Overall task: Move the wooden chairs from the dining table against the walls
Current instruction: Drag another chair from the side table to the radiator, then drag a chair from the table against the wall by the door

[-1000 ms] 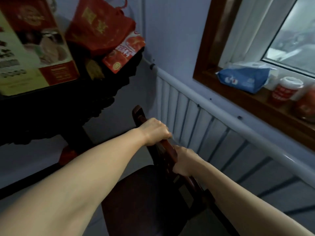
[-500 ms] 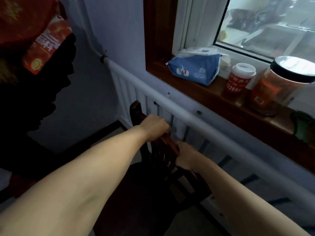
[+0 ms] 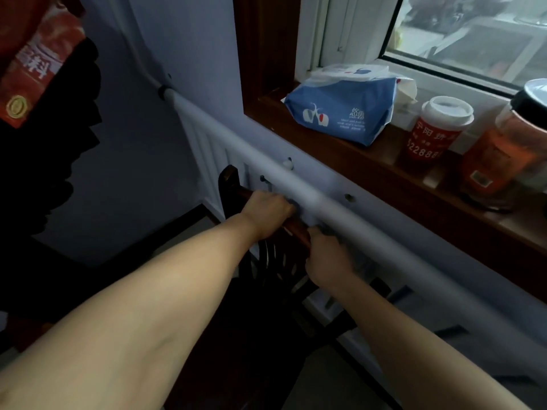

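Left hand (image 3: 268, 213) and right hand (image 3: 327, 258) both clenched on top rail of wooden chair (image 3: 231, 184), chair back near white pipe (image 3: 340, 211).

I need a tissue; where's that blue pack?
The blue tissue pack lies on the wooden windowsill, upper right of the head view, just left of the red cup.

Chair (image 3: 268, 291) legs hidden; jar (image 3: 509, 149) cut off right.

We're in a lived-in home here: a wooden windowsill (image 3: 340, 149) on the right carrying a blue tissue pack (image 3: 340, 110) and jars, a white radiator (image 3: 207, 146) below, red packaged goods (image 3: 32, 72) far left.
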`<state>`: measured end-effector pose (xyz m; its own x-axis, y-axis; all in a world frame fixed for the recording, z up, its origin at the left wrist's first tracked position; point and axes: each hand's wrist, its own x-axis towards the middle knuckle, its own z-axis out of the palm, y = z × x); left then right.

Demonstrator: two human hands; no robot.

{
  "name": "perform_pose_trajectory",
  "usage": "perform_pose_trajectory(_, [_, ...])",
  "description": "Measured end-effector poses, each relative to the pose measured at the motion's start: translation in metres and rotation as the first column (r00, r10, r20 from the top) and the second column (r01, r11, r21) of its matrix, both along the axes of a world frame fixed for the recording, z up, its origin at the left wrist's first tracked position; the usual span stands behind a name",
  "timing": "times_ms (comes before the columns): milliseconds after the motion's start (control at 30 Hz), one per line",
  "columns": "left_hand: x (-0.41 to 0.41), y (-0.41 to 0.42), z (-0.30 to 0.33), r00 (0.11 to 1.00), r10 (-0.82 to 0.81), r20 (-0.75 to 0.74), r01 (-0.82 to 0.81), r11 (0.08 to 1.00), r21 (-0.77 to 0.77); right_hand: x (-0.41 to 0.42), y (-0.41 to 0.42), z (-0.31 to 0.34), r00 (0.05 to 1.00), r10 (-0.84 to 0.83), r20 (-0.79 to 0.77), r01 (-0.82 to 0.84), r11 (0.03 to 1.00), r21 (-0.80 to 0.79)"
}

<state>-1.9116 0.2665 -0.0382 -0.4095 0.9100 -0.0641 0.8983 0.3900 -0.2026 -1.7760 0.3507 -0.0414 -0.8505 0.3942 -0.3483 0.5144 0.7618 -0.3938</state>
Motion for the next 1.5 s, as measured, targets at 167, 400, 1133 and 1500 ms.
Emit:
perform_pose_trajectory(167, [0.003,-0.010,0.001,0.997,0.043,0.061,-0.043,0.999,-0.002,-0.002,-0.008,-0.003,0.999,0.016,0.047,-0.021,0.994,0.103])
perform_pose_trajectory(400, [0.025,-0.029,-0.002,0.976,0.163,0.145,-0.164,0.986,-0.006,0.007,-0.019,-0.011,1.000,-0.013,-0.013,0.016,0.970,0.243])
perform_pose_trajectory(1133, [0.096,-0.244,0.032,0.685,0.647,0.335,-0.661,0.745,-0.086,0.005,-0.180,0.021,0.866,0.500,0.019,-0.483,0.826,0.290])
perform_pose_trajectory(1500, [0.167,-0.480,0.032,0.270,0.875,0.402,-0.949,0.312,-0.042,0.016,-0.395,0.040,0.622,0.782,0.035,-0.768,0.602,0.218])
